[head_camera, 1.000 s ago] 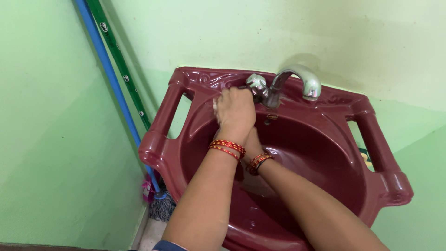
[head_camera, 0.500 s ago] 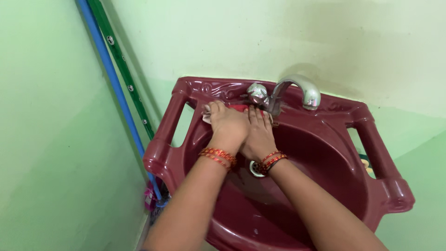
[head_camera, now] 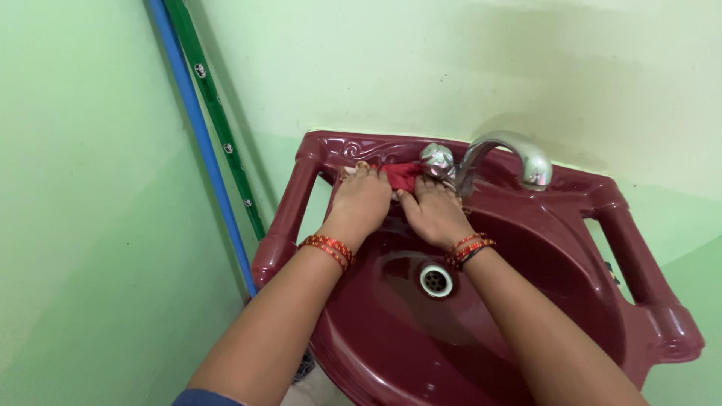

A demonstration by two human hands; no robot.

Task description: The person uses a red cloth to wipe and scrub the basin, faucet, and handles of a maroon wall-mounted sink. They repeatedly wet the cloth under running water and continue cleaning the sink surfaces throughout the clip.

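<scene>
Wiping the back ledge of the sink [head_camera: 647, 263], upper middle of the frame: left hand [head_camera: 362, 197] and right hand [head_camera: 435, 212] side by side, fingers together and flat, pressing a red cloth [head_camera: 401, 175] just left of the tap [head_camera: 505, 156] and its knob [head_camera: 437, 159]. Likely mid-scrub; next calls for steady downward pressure while sliding around the tap's base. Drain [head_camera: 435, 280] below centre, blue pole [head_camera: 201, 143] and green pole [head_camera: 218, 124] upper left.
</scene>
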